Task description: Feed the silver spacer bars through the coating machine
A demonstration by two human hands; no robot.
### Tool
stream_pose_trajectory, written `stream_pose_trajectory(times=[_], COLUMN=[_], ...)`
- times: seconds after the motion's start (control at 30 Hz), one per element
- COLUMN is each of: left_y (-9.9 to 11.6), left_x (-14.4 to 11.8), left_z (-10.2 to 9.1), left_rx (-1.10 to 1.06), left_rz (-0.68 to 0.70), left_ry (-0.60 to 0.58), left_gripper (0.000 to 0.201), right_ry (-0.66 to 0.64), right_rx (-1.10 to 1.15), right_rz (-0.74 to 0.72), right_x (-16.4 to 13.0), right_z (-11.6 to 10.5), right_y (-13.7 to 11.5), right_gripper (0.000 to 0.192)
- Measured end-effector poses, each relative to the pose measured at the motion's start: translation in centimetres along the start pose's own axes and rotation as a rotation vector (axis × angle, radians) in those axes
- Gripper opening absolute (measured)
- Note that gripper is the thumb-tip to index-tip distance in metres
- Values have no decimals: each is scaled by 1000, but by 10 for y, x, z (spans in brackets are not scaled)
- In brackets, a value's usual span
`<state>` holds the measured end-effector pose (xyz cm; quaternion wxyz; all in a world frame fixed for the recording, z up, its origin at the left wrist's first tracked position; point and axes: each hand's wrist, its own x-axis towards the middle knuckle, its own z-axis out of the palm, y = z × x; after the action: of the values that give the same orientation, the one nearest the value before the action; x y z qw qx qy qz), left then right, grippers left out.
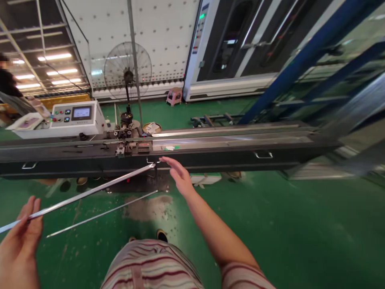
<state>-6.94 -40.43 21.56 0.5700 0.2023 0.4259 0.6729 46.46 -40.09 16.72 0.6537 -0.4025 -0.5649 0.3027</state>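
Note:
In the head view, my left hand (25,233) is at the lower left, with its thumb and fingers closed around a long, thin, silvery metal bar (93,194). The bar slants up to the right and ends near the front of a long, dark machine bench (204,158). Just right of that end is my right hand (177,174), its fingers stretched out and nothing in its grasp. Below the bar runs a second, thinner metal strip (102,214); whether it lies on the floor or joins the first one I cannot tell.
On the bench stand a control box (76,116) with a screen and a small mechanism (128,138). Behind are a standing fan (128,72), a pink stool (174,96) and a blue beam (288,68). Another person (12,90) is at the far left. The floor (270,224) is green.

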Motion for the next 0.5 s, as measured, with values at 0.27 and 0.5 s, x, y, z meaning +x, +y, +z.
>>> stream_pose_trajectory(times=[0.27,0.5], left_y=[-16,-17], left_x=[9,9], left_z=[-6,-31], left_rx=[50,121], left_rz=[59,-36], left_ry=[-87,9], left_gripper=[82,76], right_ry=[-97,-21], right_rx=[511,586], right_rz=[151,133], right_x=[22,5], right_z=[48,45], right_y=[-38,-37], right_gripper=[49,26])
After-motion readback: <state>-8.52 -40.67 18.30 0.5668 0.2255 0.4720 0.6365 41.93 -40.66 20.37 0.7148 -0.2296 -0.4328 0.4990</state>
